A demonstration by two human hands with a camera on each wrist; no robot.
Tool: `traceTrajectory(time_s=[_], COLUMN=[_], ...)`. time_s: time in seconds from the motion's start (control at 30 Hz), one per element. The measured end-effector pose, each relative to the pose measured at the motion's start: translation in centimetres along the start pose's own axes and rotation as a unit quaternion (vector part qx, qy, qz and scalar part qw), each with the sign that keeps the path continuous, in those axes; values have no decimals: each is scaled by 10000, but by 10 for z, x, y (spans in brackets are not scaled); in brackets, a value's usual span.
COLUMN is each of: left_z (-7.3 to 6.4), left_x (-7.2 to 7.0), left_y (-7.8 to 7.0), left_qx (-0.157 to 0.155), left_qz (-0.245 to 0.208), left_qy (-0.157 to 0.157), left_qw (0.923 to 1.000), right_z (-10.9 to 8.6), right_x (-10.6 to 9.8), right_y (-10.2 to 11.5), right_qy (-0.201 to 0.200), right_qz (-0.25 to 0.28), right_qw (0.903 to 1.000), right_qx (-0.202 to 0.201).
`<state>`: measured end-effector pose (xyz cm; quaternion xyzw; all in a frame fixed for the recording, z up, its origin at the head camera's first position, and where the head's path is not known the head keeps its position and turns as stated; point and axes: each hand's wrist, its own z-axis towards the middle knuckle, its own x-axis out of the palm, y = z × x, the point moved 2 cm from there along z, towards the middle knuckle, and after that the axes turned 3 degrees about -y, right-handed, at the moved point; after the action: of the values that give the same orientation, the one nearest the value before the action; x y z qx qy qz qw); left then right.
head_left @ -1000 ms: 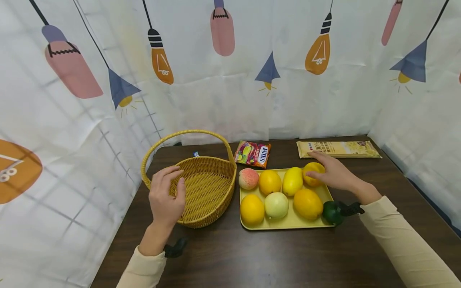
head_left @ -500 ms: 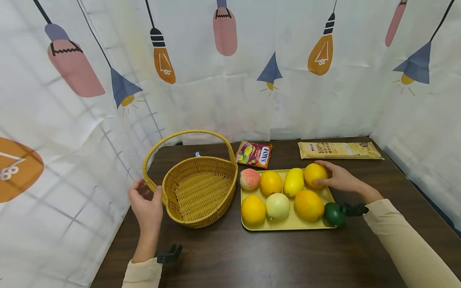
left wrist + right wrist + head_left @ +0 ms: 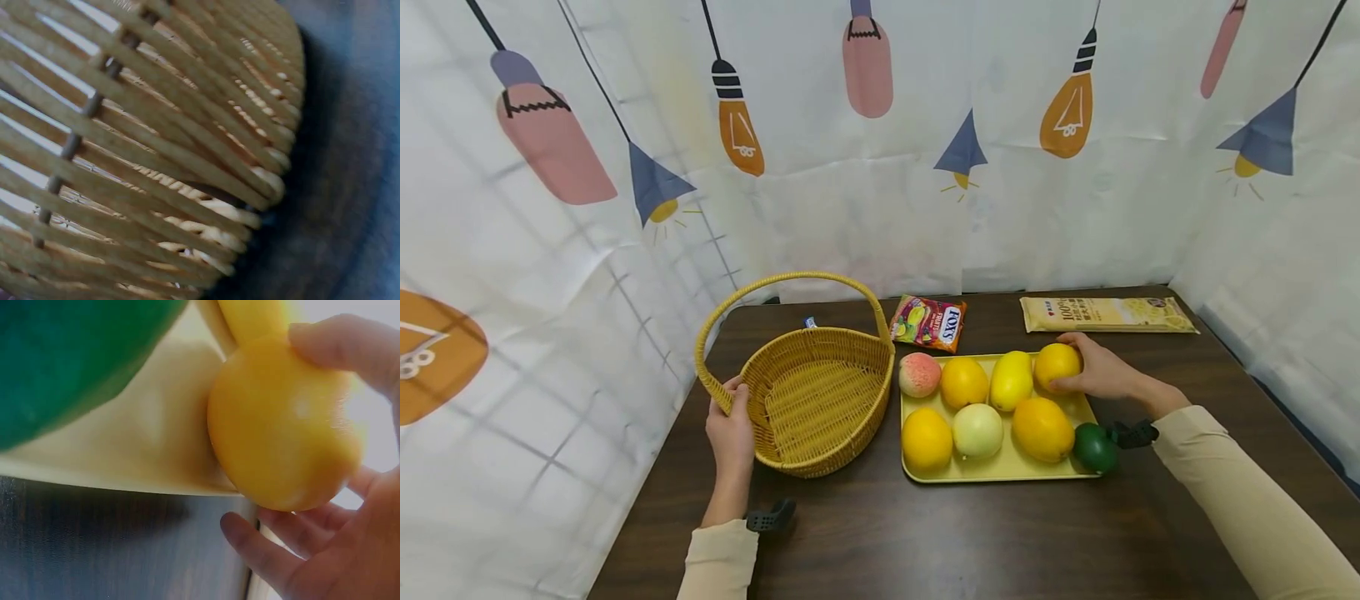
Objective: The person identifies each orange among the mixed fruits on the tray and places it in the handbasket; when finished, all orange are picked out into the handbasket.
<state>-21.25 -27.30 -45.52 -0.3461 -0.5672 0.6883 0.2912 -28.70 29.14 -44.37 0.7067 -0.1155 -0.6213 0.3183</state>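
At the left of the table stands a heart-shaped wicker basket (image 3: 842,400) with a tall handle. My left hand (image 3: 730,433) grips the foot of that handle; the left wrist view is filled by the basket's weave (image 3: 156,144). On a yellow tray (image 3: 1000,478) lie several fruits. My right hand (image 3: 1105,371) holds an orange (image 3: 1055,367) at the tray's back right corner. In the right wrist view the thumb rests on one side of the orange (image 3: 281,425), fingers at the other. The orange still sits at the tray's rim.
The tray also bears a peach (image 3: 919,375), a yellow mango (image 3: 1011,381), a pale green fruit (image 3: 977,431), a dark green avocado (image 3: 1094,447) and more oranges (image 3: 927,439). Behind lie a candy bag (image 3: 928,322) and a long yellow noodle packet (image 3: 1108,314).
My left hand has moved from above the basket's left rim to the handle's foot and taken hold. The right hand has come down onto the back right orange and closed round it.
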Motion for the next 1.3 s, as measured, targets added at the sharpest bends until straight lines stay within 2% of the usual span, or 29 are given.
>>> traceTrajectory(time_s=[0.1, 0.23, 0.37, 0.53, 0.63, 0.73, 0.87, 1.1, 1.3], left_z=[2, 8, 13, 17, 17, 18, 17, 16, 3], left_x=[1, -1, -1, -1, -1, -1, -2, -2, -3], left_y=[2, 4, 7, 8, 9, 12, 17, 18, -2], left_qx=[-18, 33, 29, -18, 20, 66, 153, 260, 332], left_qz=[-245, -428, -426, -530, -654, -770, -907, -846, -754], left_qy=[243, 437, 379, 321, 418, 526, 572, 580, 654], left_qw=[9994, 9981, 9984, 9981, 9970, 9956, 9941, 9944, 9945], right_z=[-2, -4, -5, -8, -9, -9, -7, 2, 7], right_x=[-3, -13, -20, -15, -9, 1, 17, 47, 69], right_y=[0, 8, 26, 56, 75, 91, 111, 153, 182], right_qy=[-41, -303, -641, -1116, -1320, -1402, -1392, -1405, -1325], right_qz=[9, 174, 586, 1110, 1614, 2309, 3013, 3640, 3942], right_qw=[10000, 9994, 9961, 9868, 9759, 9587, 9379, 9119, 8960], right_qx=[44, -16, -123, -372, -640, -892, -1008, -1274, -1553])
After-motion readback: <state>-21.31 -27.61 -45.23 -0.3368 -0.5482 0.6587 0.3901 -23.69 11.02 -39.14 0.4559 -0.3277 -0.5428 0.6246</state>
